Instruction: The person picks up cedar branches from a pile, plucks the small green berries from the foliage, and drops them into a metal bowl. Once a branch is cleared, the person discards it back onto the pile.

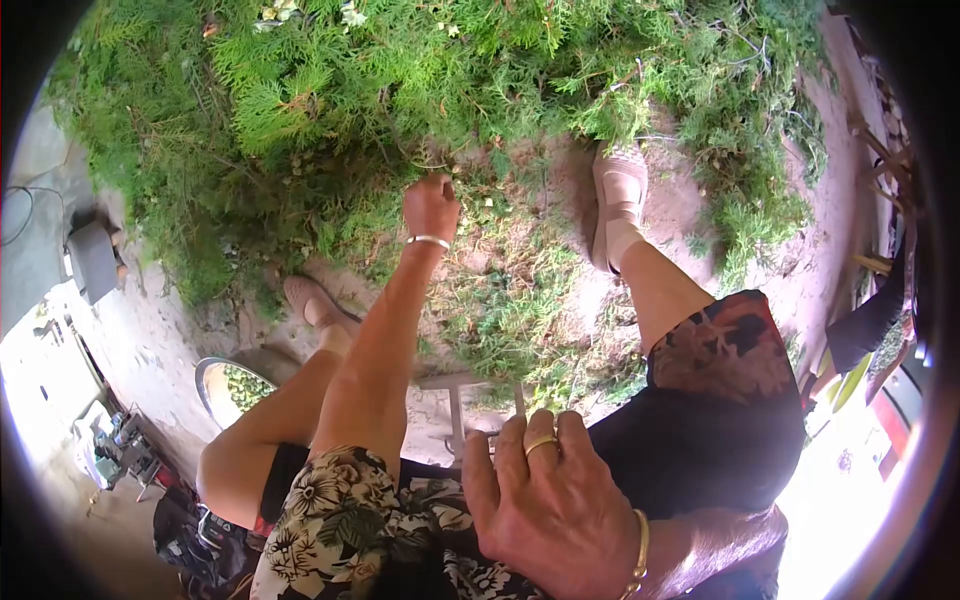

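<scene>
Dusty, pale pinkish ground (150, 340) spreads under everything, and on its far side lies a wide heap of green branches (400, 90) with flat, feathery leaves, reaching from left to right. Loose sprigs (500, 300) are scattered nearer, between the person's legs. The knees are bent and apart, with dark shorts (710, 430) showing on the right, patterned in red and grey at the hem. A floral sleeve (335, 515) in black and cream covers the near end of the left arm.

At the near left is a cluster of clutter (135, 450), with a black bag (185, 535) nearer still. Pieces of wood (880, 160) stand at the far right. Beside the left leg is a round, pale-rimmed basin (207, 385) with green bits showing inside it; farther left sits a grey block (93, 255).

The left hand (432, 208) is curled into a loose fist at the near edge of the heap; whether it grips a stem, I cannot tell. The right hand (545, 495) is near, back upward, fingers bent and close together, just beside a grey frame (455, 405); what lies under its palm is hidden. Pinkish shoes (622, 185) are on both feet. A silver bracelet (429, 240) circles the left wrist, a gold bracelet (639, 550) the right, and a gold ring (541, 443) sits on a right finger.
</scene>
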Demonstrator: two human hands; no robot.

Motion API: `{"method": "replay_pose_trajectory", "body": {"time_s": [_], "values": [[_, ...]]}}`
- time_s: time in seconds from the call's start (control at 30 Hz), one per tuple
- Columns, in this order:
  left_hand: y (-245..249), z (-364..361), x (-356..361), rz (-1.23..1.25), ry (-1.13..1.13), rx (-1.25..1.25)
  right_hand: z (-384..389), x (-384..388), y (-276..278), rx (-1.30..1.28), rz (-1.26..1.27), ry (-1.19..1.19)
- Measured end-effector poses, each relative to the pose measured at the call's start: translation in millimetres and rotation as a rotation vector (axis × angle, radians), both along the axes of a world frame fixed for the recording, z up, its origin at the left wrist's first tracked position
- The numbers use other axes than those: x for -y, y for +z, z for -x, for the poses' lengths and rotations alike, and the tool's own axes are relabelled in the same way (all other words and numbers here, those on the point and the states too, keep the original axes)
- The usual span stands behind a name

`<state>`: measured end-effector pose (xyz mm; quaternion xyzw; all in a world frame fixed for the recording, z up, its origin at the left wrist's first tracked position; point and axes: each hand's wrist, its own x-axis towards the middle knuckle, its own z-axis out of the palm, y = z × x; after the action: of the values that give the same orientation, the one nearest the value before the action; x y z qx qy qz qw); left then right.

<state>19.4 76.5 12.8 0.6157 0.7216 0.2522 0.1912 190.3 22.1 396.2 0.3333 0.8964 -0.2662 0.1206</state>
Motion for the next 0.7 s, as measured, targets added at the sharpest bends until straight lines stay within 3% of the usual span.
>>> {"method": "replay_pose_trajectory", "body": {"time_s": [0.2, 0.33, 0.4, 0.47, 0.53, 0.6, 0.67, 0.7], "values": [[-14, -12, -9, 0.415, -0.051, -0.301, 2, 0, -3, -0.009, 0.072, -0.014], [-15, -7, 14, 0.271, -0.197, -0.221, 3, 0, -1, 0.01, 0.118, -0.008], [-10, -2, 20, 0.175, -0.131, -0.175, 2, 0, -2, -0.007, 0.077, -0.01], [10, 6, 21, 0.255, 0.224, 0.169, 1, 2, -3, -0.029, 0.041, -0.014], [12, 22, 29, 0.189, 0.292, 0.259, 1, 11, -12, -0.06, -0.006, -0.013], [22, 33, 38, 0.29, 0.666, 1.259, 1, 23, -24, -0.089, -0.052, -0.01], [36, 24, 29, 0.276, 0.739, 1.295, 2, 34, -37, -0.116, -0.098, -0.007], [32, 23, 21, 0.317, 0.636, 1.197, 3, 37, -41, -0.128, -0.12, -0.005]]}}
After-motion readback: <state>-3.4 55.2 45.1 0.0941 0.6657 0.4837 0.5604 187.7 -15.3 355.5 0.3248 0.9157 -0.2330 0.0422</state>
